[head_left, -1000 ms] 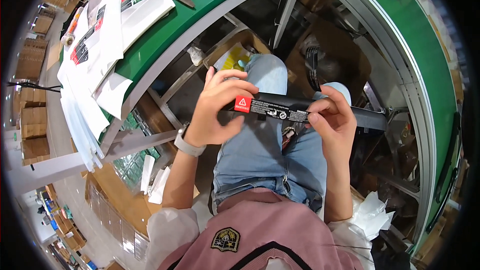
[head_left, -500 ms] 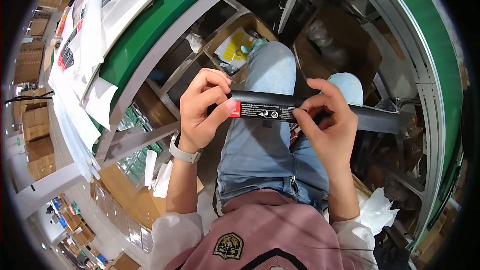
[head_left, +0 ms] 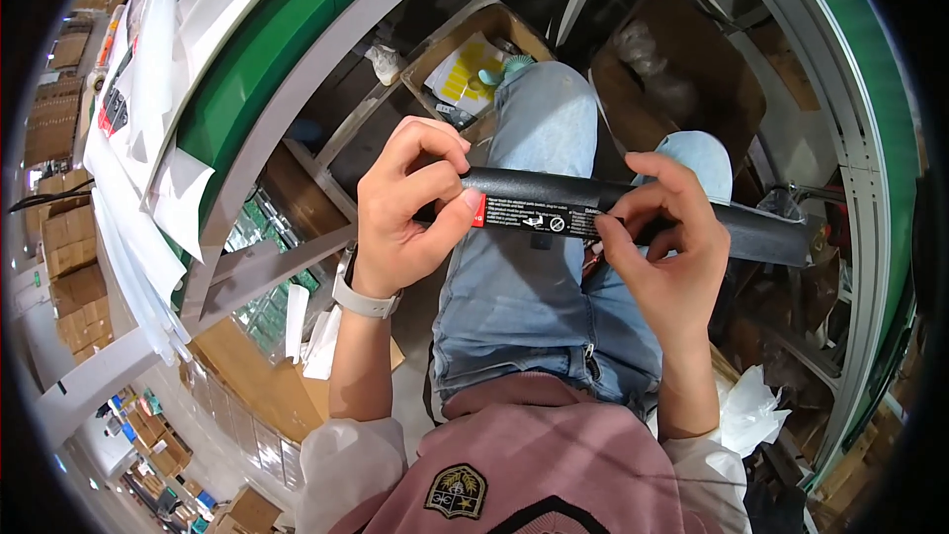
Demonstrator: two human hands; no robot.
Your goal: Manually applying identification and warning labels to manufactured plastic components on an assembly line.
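A long black tube [head_left: 554,185] lies across my lap, its right end pointing out past my right hand. A black warning label with a red left end [head_left: 539,221] runs along the tube's near side. My left hand [head_left: 420,203] is closed at the label's left end, its thumb on the red part and its fingers curled over the tube's end. At the label's right end, my right hand [head_left: 672,237] pinches with thumb and index finger, the other fingers curled loosely. The fingertips behind the tube are hidden.
A green-topped bench [head_left: 259,69] curves along the left, with white label sheets [head_left: 163,89] hanging over its edge. Under it stands a cardboard box [head_left: 420,74] with papers inside. Grey metal frame [head_left: 835,129] rises on the right. Crumpled white plastic [head_left: 751,405] lies by my right elbow.
The view has shifted slightly, so the tube and right hand sit a little further right and the tube slopes more. Both hands keep their hold at the label's two ends.
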